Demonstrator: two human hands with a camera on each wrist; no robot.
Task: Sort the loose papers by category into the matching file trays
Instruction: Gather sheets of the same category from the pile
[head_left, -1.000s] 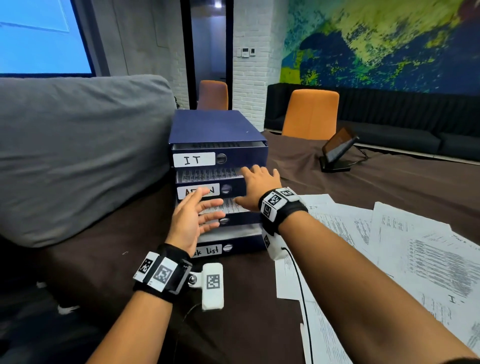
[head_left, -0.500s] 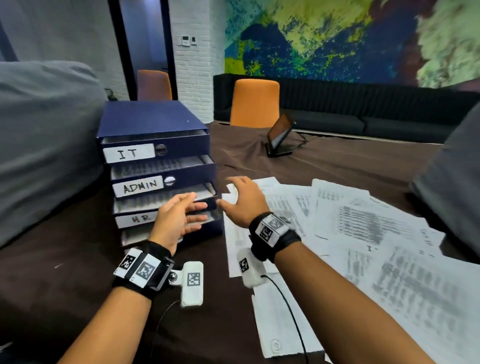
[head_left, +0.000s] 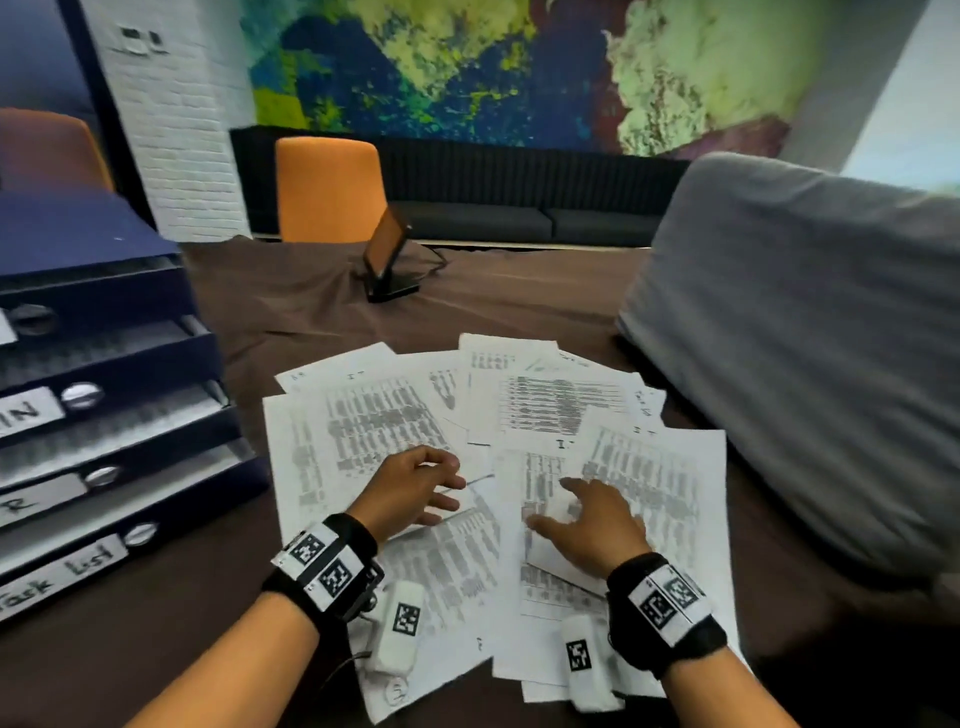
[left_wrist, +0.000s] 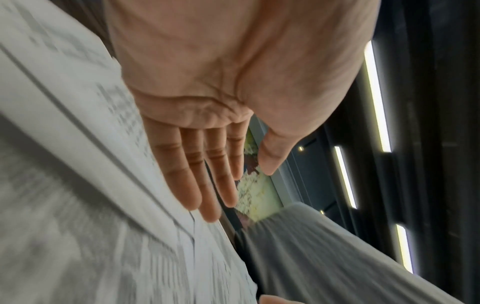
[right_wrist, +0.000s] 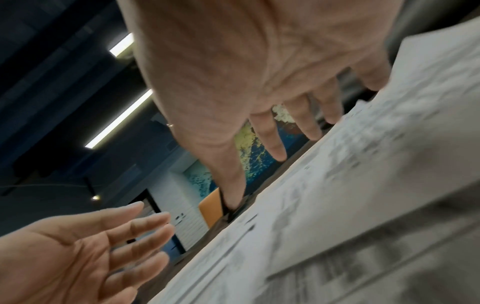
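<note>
A: What is seen at the far left?

B: A dark blue stack of file trays (head_left: 104, 395) is set on the brown cloth-covered table (head_left: 322, 312), with white handwritten labels fixed to the drawer fronts. Only the ends of three labels can be read, and "Task list" on the lowest. Printed sheets are seen lying inside the part-open trays.

A: And just to the right of the stack?

B: The loose white printed papers (head_left: 395, 415) are spread in an overlapping fan on the table, close beside the trays and not touching them. The left hand (head_left: 410, 488) is held above their left part, palm turned inward, fingers loosely extended, nothing gripped. In the left wrist view the fingers (left_wrist: 197, 164) are shown straight and close together, right by a sheet's edge; contact cannot be confirmed.

A: Further right?

B: The right hand (head_left: 587, 525) is spread palm down on the sheets in the middle of the fan. In the right wrist view its fingers (right_wrist: 270, 142) are seen splayed and reaching down to the paper, with no sheet pinched. The two hands are kept apart, side by side.

A: Beyond the papers?

B: A small black tablet stand (head_left: 389, 260) is placed further back on the table, an orange chair (head_left: 330, 189) behind it. A large grey cushion (head_left: 805, 338) is rested at the far right, near the papers' edge.
</note>
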